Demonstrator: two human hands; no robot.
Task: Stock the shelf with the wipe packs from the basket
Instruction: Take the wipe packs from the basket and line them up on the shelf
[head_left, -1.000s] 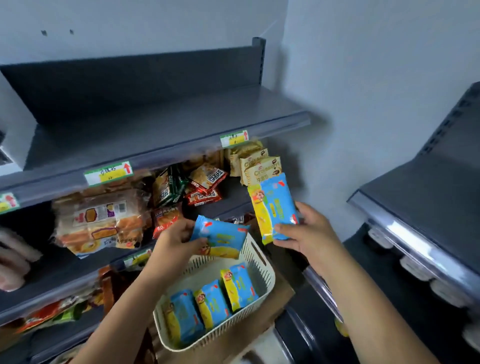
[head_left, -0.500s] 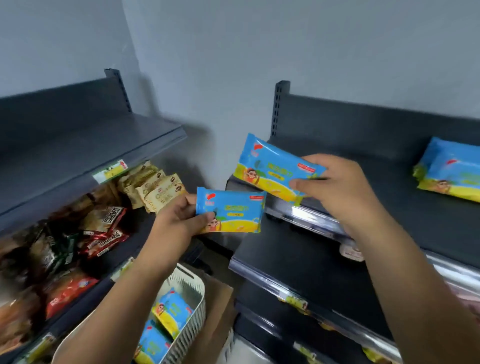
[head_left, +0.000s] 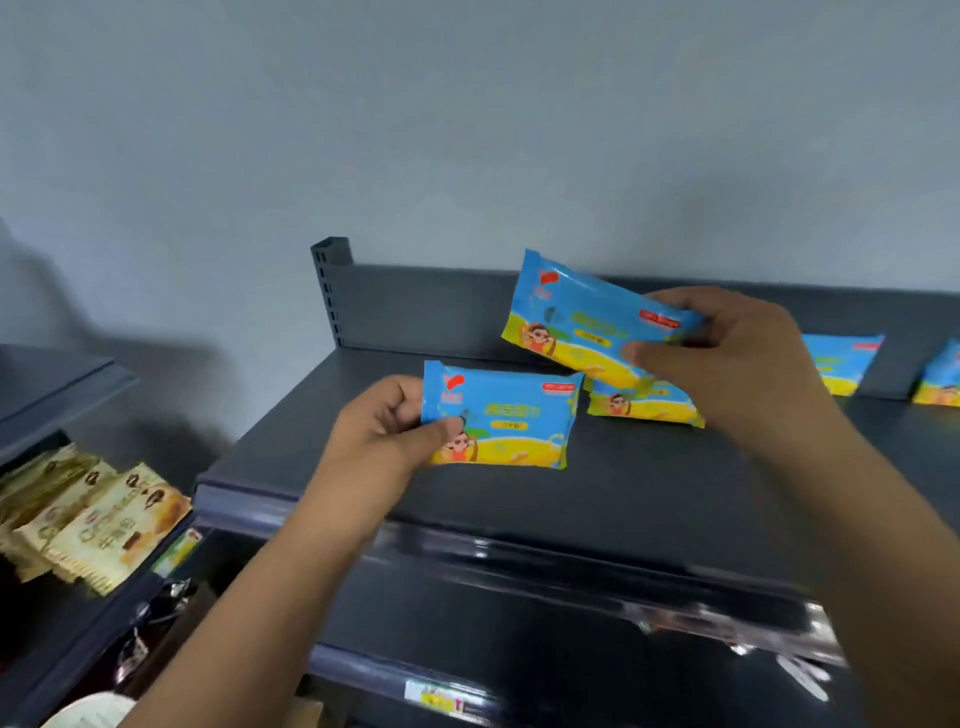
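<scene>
My left hand (head_left: 387, 434) grips a blue and yellow wipe pack (head_left: 501, 415) by its left edge, low over the dark grey top shelf (head_left: 597, 483). My right hand (head_left: 727, 358) holds a second wipe pack (head_left: 582, 317), tilted, higher up and nearer the shelf's back panel. Under it a third wipe pack (head_left: 644, 408) lies flat on the shelf. Two more wipe packs (head_left: 841, 361) (head_left: 940, 384) lie to the right along the back. Only a sliver of the white basket's rim (head_left: 93, 709) shows at the bottom left.
A second shelf unit on the left carries beige snack packets (head_left: 98, 525). A grey wall stands behind both units. Below the top shelf runs a glossy price rail (head_left: 571, 566), and a lower shelf bears a label (head_left: 441, 696).
My view has swung right, from the basket and snack shelf to the grey shelf. Both hands have carried their packs up and over that shelf. The basket has dropped almost out of view.
</scene>
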